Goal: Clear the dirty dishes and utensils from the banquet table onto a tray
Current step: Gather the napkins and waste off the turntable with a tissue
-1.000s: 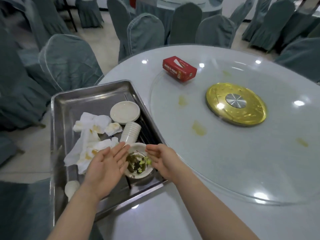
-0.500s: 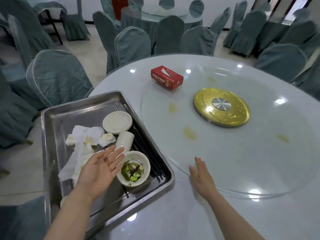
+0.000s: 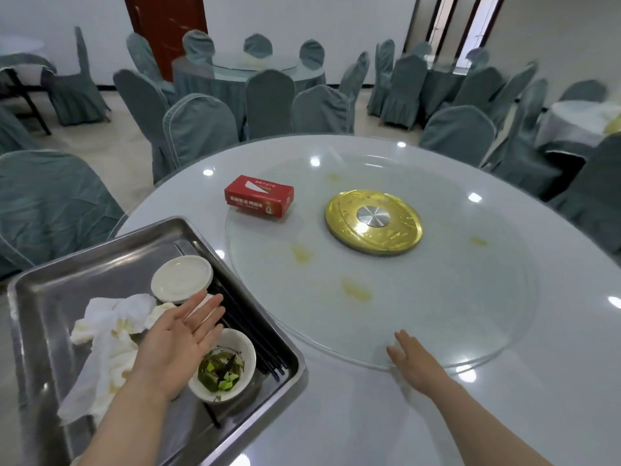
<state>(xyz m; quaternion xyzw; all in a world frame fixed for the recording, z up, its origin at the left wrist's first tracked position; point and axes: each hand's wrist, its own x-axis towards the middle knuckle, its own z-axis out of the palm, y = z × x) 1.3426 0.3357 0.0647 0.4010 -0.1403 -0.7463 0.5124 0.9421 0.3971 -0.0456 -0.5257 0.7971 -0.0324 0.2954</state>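
Dishes looked loaded: bowl, plate, chopsticks sat in tray w/ napkins. Left hand hovered flat, empty; right hand flat on turntable edge. Next prob. spin it, check for leftovers.

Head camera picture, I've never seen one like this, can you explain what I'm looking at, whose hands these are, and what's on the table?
The picture comes from a camera worn on a person's head, looking forward and down, so the two bare arms are the wearer's own. There is no machine.

The left hand hovers open, palm up, over a steel tray at the table's edge. Neither hand holds anything. In the tray lie a bowl of green leftovers, a small white plate, crumpled stained napkins and dark chopsticks.

The right hand rests flat at the rim of the glass turntable, which has a gold hub and yellowish smears. A red tissue box sits on it. Covered chairs and other tables stand behind.
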